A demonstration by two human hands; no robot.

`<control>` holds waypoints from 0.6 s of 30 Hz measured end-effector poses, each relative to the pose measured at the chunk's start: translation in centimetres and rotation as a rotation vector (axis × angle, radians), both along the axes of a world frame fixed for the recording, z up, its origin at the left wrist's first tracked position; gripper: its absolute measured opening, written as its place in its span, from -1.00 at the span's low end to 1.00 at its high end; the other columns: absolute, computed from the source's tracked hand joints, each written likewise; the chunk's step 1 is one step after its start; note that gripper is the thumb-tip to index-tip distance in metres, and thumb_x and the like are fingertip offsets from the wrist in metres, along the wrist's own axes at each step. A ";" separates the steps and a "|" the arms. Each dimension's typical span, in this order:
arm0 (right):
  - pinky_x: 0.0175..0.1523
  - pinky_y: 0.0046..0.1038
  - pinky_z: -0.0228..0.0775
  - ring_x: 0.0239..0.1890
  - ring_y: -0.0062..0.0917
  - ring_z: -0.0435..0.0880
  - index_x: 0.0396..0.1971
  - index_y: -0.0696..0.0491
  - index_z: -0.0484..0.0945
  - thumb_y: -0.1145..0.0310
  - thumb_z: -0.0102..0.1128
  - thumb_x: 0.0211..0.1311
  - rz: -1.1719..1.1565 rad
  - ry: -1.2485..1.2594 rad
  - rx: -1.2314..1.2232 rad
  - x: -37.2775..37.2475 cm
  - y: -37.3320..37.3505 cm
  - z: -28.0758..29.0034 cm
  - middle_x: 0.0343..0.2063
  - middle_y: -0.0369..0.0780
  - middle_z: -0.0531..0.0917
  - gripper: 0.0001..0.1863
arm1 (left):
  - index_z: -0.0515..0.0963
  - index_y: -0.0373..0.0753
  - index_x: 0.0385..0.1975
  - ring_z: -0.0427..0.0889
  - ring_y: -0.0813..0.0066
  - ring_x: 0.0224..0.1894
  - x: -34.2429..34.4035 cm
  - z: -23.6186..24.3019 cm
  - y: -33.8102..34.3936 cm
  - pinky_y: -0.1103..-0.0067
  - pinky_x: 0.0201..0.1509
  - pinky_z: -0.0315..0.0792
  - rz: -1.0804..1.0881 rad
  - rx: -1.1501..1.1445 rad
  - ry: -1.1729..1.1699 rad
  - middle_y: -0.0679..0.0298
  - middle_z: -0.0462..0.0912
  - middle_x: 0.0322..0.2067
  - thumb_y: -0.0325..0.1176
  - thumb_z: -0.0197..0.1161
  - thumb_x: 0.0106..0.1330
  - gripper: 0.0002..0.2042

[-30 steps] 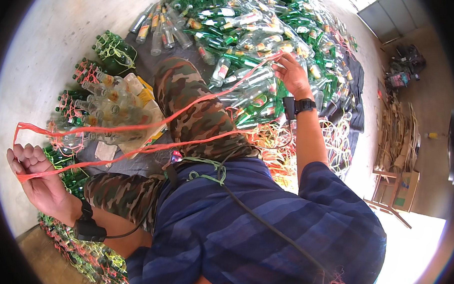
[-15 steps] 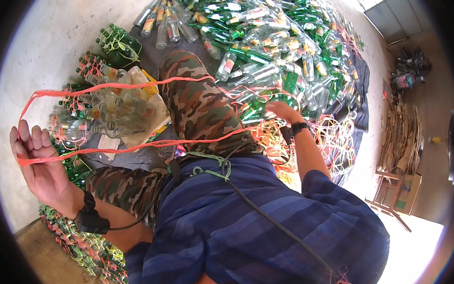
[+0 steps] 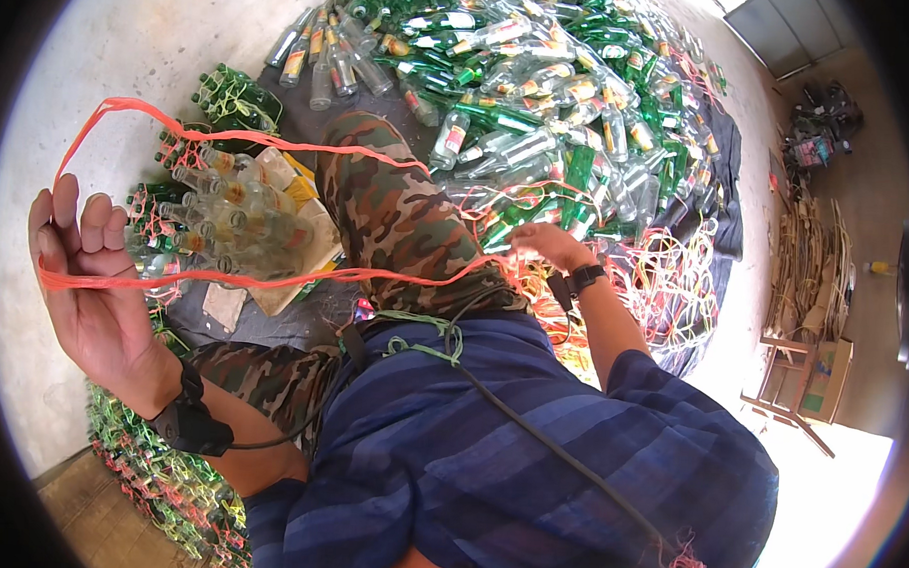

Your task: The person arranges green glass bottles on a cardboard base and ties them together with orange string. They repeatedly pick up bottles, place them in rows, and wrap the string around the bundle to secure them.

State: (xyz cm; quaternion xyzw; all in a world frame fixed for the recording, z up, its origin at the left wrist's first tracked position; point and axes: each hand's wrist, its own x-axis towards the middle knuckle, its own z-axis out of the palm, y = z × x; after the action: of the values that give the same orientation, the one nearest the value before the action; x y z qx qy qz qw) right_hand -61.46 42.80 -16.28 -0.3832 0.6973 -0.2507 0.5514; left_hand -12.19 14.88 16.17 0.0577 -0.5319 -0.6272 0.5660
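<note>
Red twine (image 3: 340, 274) is looped round my left hand (image 3: 104, 297), raised at the left with palm up and fingers partly curled; two long strands stretch rightward across my camouflage-clad leg (image 3: 382, 216). My right hand (image 3: 556, 245) is lower over that leg's right side, beside the strands, with loosely bent fingers and nothing visible held in them. Just beyond it lie loose green and clear bottles (image 3: 578, 173) and a tangle of red and pale twine (image 3: 654, 291). Clear bottles (image 3: 241, 221) stand on pale board near my left hand.
Tied bundles of green bottles (image 3: 231, 96) stand along the pale wall (image 3: 91, 71), with more tied bottles (image 3: 168, 474) at lower left. A dark sheet (image 3: 316, 104) lies under the bottles. At right are stacked cardboard (image 3: 801, 266) and a wooden chair frame (image 3: 777, 375).
My left hand has risen, lifting the twine loop higher. My right hand has dropped down and leftward from the upper strand it held, which now sags across the bottles.
</note>
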 end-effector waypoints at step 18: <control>-0.31 -0.62 0.46 -0.43 -0.68 0.66 -0.02 0.12 0.64 0.39 0.14 0.56 -0.409 0.208 -0.869 -5.0 -7.2 30.3 -0.35 -0.28 0.73 -0.81 | 0.58 -0.33 0.17 0.71 0.37 -0.08 -15.0 -4.5 6.0 0.53 0.02 0.54 -0.256 -0.409 -1.163 0.14 0.75 -0.12 -0.50 0.09 0.47 -0.68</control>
State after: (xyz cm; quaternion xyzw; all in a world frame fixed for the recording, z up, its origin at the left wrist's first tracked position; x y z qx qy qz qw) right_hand -66.44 35.62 14.02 -0.4562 0.6404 -0.5820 0.2075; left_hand -27.19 20.83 11.71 0.2156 -0.8646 -0.4418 0.1042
